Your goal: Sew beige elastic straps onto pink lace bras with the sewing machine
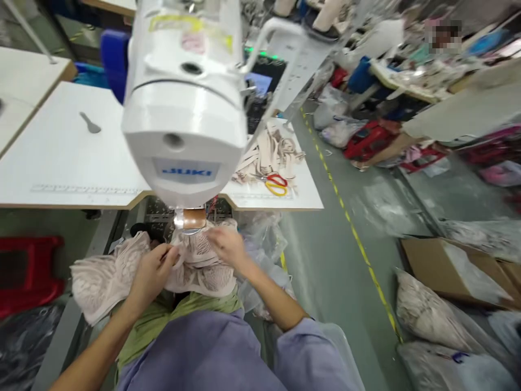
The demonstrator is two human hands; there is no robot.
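A white JUKI sewing machine (185, 130) stands straight in front of me, its head hiding part of the work below. Beneath its presser area lies a beige lace bra (215, 278), its cups toward me over my lap. My left hand (154, 267) is closed, thumb and fingers pinching the bra's edge left of the needle area. My right hand (227, 247) is closed on the fabric just right of it, a little blurred. More beige lace bra cups (103, 279) hang to the left of my left hand.
On the white tabletop (77, 163) lie a grey spoon-like tool (90, 124), scissors with red and yellow handles (277, 184), and a heap of beige straps (271, 149). A red stool (30, 271) is at left. Plastic bags (431, 309) and a cardboard box (451, 266) sit at right.
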